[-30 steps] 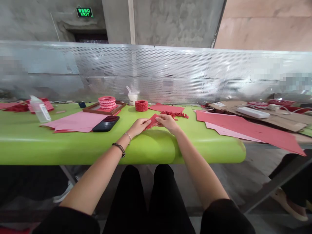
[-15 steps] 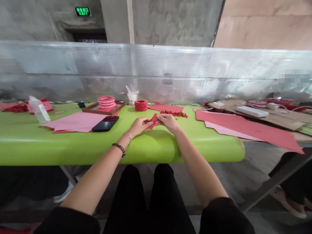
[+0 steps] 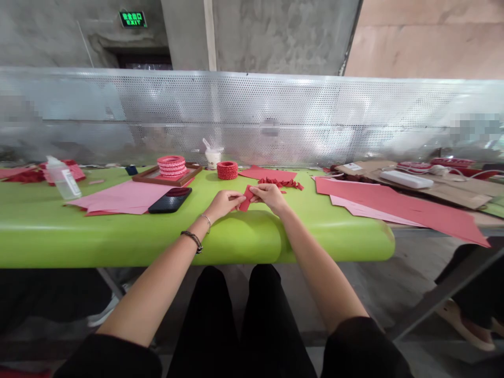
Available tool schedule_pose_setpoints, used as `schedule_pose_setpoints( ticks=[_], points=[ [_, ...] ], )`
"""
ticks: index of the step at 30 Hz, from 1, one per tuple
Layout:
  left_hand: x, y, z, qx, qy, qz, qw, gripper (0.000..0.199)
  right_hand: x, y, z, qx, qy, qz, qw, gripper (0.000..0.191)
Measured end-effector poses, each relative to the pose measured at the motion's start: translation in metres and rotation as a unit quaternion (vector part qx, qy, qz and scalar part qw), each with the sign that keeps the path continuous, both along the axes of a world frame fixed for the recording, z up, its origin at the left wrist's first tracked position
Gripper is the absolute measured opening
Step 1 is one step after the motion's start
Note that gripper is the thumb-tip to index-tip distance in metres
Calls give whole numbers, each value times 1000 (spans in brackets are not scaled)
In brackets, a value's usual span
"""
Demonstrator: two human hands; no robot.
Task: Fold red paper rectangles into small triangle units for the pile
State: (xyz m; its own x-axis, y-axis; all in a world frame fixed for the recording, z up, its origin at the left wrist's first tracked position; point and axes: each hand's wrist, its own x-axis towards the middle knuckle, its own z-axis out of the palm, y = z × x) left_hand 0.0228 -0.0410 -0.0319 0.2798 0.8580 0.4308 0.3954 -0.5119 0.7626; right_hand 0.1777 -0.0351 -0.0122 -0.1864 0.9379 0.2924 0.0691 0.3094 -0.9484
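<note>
A small piece of red paper [image 3: 246, 200] is held between my two hands, above the front of the green tabletop [image 3: 134, 231]. My left hand [image 3: 226, 203] pinches its left side, and my right hand [image 3: 270, 196] grips its upper right edge. The fingers partly cover the paper, so its folds are hard to make out. Just behind my right hand lie several small folded red paper pieces [image 3: 289, 184] and a flat red sheet [image 3: 268, 174]. A ring-shaped stack of woven red paper [image 3: 227, 170] stands beyond my left hand.
Left of my hands are a black phone [image 3: 170, 200], pink sheets [image 3: 118, 197], a wooden tray [image 3: 151, 177] bearing pink rings [image 3: 172, 166], and a glue bottle [image 3: 63, 178]. A cup [image 3: 213, 157] stands behind. On the right lie red sheets [image 3: 394, 202], cardboard [image 3: 457, 191] and a white power strip [image 3: 407, 179].
The red paper has turned slightly and looks more like a flat upright strip now. My fingers have shifted a little on it; both hands stay in nearly the same place.
</note>
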Motion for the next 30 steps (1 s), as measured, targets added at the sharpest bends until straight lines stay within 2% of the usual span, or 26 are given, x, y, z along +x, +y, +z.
schedule_pose_setpoints(
  ticks=[14,23,30],
  points=[
    [-3,5,-2,-9,39,-27,999,26,0,2,-2,81,-77,-14,994,19],
    [-5,7,-2,-27,44,-24,998,33,-1,4,-8,113,-157,47,980,36],
    [-4,4,1,-25,34,-29,999,32,-2,2,-8,149,-191,15,970,37]
  ],
)
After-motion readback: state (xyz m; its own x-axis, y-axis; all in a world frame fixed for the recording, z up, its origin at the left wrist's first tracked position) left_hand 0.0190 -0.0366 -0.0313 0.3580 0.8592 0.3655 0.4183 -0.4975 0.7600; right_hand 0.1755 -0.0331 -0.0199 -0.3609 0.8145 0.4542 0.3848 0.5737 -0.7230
